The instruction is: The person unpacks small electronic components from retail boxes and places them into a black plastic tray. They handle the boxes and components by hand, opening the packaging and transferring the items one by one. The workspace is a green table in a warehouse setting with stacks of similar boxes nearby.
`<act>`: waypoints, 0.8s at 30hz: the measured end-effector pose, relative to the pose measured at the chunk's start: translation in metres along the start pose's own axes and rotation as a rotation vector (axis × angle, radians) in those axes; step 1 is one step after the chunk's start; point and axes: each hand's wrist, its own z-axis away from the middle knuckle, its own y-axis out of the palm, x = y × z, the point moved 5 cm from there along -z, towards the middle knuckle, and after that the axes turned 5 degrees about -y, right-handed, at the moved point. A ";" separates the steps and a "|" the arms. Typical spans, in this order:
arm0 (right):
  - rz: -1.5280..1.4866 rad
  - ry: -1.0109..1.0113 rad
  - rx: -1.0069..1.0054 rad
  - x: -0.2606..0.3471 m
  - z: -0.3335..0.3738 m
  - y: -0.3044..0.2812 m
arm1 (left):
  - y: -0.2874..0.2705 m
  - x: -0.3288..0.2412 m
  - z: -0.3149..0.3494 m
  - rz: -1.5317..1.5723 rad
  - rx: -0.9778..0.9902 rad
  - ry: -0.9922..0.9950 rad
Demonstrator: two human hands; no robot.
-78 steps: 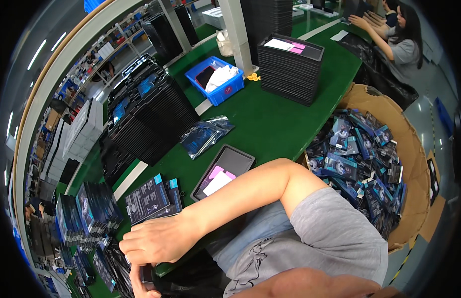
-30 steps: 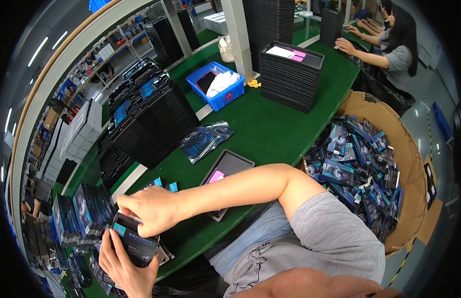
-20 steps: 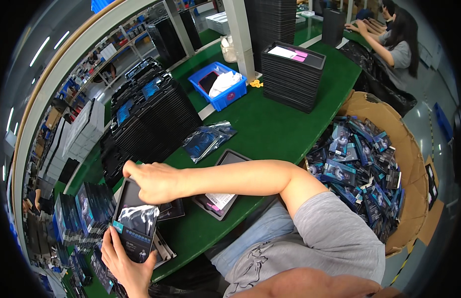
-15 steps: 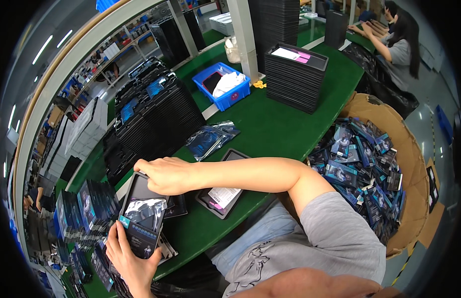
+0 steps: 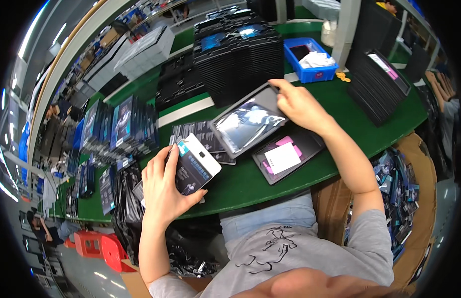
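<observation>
My left hand [image 5: 161, 186] is closed around a flat dark printed box [image 5: 193, 171] with a teal corner and a white end that has a slot in it. My right hand [image 5: 301, 107] grips the upper right corner of a shallow black tray [image 5: 225, 128], which is tilted above the table. In that tray lies a shiny silver plastic bag [image 5: 253, 121] with a dark content I cannot make out. Partly beneath it rests a second black tray [image 5: 312, 144], holding a white card [image 5: 282, 158] and pink pieces. Several dark printed boxes [image 5: 191, 130] lie behind the held box.
On the green table [image 5: 240, 191], upright printed boxes [image 5: 124, 121] stand at the left. A tall stack of black trays [image 5: 238, 67], a blue bin [image 5: 317, 74] with white cloth, and another tray stack [image 5: 372, 94] stand farther back. A carton [image 5: 424, 198] of boxes is at the right.
The view has turned left. The tray with the silver bag, which overlapped the box, is now apart from it, moved right in my right hand. My left hand still holds the box.
</observation>
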 end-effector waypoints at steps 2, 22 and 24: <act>0.024 0.036 0.010 -0.010 0.007 -0.004 | 0.001 0.001 0.001 -0.002 0.001 -0.005; 0.191 0.104 0.148 -0.016 0.071 -0.026 | 0.002 0.052 0.023 0.105 0.255 0.046; 0.283 0.131 0.188 -0.015 0.072 -0.026 | 0.004 0.054 0.024 0.104 0.273 0.045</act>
